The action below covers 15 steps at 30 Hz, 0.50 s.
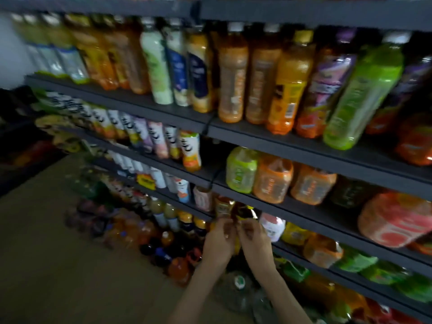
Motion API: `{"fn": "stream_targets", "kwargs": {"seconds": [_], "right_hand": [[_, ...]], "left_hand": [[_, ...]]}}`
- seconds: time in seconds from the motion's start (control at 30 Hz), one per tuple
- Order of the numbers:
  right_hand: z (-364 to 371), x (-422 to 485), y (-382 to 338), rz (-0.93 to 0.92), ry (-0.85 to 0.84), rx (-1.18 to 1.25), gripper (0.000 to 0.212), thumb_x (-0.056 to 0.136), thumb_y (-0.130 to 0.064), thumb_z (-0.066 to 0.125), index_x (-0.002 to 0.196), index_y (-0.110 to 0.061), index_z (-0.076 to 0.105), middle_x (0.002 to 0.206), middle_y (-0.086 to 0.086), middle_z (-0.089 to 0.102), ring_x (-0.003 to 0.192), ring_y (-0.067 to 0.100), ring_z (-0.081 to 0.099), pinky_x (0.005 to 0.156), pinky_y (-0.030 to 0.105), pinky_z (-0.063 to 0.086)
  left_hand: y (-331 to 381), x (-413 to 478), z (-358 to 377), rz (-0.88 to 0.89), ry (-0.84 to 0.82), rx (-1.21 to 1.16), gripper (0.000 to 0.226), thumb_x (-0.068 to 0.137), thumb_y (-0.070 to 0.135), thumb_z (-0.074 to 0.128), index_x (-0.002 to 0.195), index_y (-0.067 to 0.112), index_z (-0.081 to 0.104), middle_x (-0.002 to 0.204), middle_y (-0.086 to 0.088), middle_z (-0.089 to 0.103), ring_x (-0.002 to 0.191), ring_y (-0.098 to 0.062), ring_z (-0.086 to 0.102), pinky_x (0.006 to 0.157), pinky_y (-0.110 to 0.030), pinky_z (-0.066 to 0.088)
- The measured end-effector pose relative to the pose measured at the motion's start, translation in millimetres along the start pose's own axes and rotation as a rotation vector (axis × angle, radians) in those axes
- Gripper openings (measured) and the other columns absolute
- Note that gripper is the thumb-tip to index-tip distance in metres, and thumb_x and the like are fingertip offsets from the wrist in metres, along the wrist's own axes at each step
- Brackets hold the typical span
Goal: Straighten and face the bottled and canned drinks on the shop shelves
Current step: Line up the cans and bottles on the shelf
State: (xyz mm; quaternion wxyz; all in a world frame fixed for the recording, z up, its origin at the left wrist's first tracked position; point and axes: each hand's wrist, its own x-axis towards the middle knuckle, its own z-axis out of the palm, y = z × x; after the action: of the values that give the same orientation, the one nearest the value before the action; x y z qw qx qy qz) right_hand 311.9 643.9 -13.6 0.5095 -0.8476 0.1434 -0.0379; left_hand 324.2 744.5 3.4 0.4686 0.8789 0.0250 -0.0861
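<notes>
Dark metal shelves (275, 208) carry rows of bottled drinks; the whole view is motion-blurred. On a low shelf stands a dark bottle with a yellow label (244, 212), next to an amber bottle (222, 206) on its left and a white-pink bottle (272, 226) on its right. My left hand (218, 240) and my right hand (253, 238) meet at the dark bottle, fingers curled round its sides from left and right. Its lower body shows yellow between my palms.
Tall orange, green and purple juice bottles (233, 76) fill the upper shelf, squat jugs (272, 178) the shelf below. Large soda bottles (163, 244) stand on the brown floor (58, 253) at the shelf's foot. Green packs (355, 260) lie to the right.
</notes>
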Motion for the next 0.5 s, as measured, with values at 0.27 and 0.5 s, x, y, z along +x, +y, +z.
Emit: {"fn": "stream_targets", "kwargs": {"seconds": [0.27,0.5], "right_hand": [[141,34,-88,-0.038,-0.038,0.025,0.019,0.091,-0.017,0.06,0.109,-0.018,0.055,0.107,-0.001,0.058,0.095,0.013,0.056,0.079,0.019,0.043],[198,75,-121,-0.043,-0.047,-0.004,0.029,0.09,-0.014,0.061,0.118,-0.01,0.055,0.1,-0.004,0.052,0.096,0.013,0.054,0.083,0.022,0.044]], "left_hand": [[-63,71,-153,0.007,0.077,0.064,0.023,0.097,0.022,0.049,0.119,0.016,0.053,0.111,-0.001,0.063,0.104,-0.018,0.059,0.069,-0.011,0.033],[-90,120,-201,-0.103,0.093,0.075,0.026,0.098,0.023,0.045,0.12,0.011,0.053,0.112,-0.01,0.064,0.104,-0.026,0.059,0.07,-0.02,0.035]]}}
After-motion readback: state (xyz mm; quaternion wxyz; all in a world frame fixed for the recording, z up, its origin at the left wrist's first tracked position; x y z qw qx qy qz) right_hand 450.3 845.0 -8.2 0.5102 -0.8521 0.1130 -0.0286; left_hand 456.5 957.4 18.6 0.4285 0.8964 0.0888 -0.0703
